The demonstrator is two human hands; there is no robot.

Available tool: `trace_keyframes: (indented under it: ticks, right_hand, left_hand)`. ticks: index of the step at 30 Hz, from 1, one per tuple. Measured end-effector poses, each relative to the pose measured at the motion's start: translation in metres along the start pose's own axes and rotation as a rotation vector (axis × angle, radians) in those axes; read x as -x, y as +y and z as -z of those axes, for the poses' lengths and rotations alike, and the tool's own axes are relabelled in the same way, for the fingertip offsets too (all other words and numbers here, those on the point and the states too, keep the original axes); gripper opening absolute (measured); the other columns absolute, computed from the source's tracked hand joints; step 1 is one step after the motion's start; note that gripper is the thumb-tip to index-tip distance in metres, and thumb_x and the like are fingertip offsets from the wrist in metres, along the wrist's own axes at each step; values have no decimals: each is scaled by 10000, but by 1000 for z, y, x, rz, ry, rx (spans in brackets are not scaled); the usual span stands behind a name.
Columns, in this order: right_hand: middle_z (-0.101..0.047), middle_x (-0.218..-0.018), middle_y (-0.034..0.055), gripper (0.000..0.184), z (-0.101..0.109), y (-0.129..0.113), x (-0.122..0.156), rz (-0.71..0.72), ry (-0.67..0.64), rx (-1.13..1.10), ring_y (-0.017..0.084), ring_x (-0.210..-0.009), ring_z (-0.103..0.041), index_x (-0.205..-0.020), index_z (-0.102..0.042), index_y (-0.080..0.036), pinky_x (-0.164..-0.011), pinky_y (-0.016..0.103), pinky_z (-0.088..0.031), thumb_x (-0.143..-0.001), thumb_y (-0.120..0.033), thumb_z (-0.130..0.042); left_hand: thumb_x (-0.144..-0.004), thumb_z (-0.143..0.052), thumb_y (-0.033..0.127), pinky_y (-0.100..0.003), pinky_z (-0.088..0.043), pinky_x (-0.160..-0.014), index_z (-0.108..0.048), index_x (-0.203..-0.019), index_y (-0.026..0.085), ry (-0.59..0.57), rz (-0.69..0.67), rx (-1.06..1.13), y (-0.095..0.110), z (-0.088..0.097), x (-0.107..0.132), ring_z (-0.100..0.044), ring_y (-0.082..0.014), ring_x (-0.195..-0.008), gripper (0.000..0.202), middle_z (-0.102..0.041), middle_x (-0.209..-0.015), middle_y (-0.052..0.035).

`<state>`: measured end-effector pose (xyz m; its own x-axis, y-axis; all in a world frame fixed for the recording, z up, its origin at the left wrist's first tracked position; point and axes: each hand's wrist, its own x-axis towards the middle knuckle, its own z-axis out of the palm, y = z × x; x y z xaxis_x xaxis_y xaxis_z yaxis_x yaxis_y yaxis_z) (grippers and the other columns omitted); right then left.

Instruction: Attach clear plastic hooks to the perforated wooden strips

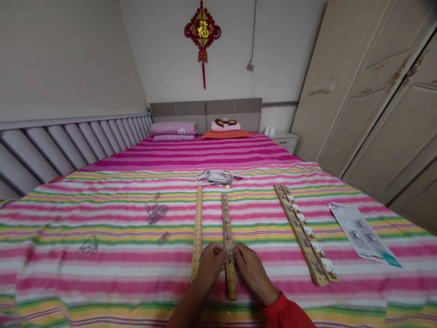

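Observation:
A narrow wooden strip with holes [232, 287] lies lengthwise on the bed in front of me, with several small metal hooks on clear backings along its far part. At its nearer part, a clear hook piece [230, 254] rests over the strip between my fingertips. My left hand [210, 262] pinches its left edge with thumb and finger. From the other side, my right hand [251, 266] has its fingers closed at the right edge of the same piece. Just left lies a second holed wooden strip [197, 228], without hooks.
Wooden strips with metal hooks and white round pieces [303, 232] lie to the right, beside a hook package [365, 234]. Packaged items [218, 176] lie beyond. Clear plastic scraps [156, 212] and a crumpled transparent piece [88, 246] lie left. A striped sheet [119, 282] covers the bed.

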<state>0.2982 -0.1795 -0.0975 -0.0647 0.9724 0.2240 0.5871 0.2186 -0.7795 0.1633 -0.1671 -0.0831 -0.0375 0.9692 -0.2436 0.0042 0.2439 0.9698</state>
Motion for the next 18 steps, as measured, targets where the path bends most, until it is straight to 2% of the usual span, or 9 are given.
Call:
trace_keyframes:
  ticks: [12, 18]
  right_hand:
    - [-615, -697, 10, 265, 0, -3, -6, -64, -91, 178, 163, -633, -556, -743, -485, -229, -562, 257, -316, -935, -273, -308]
    - [-645, -748, 24, 278, 0, -4, -8, -84, -119, 194, 163, -671, -571, -782, -521, -222, -575, 254, -311, -943, -268, -299]
  left_hand:
    - [-649, -594, 186, -209, -379, -472, -525, -608, 178, 6, 16, -163, 1, 3, -13, -547, -120, -509, 80, -549, -509, 46]
    - [-631, -582, 148, -234, -429, -532, -529, -592, 176, 20, -67, -133, -10, 2, -19, -552, -131, -536, 72, -546, -523, 42]
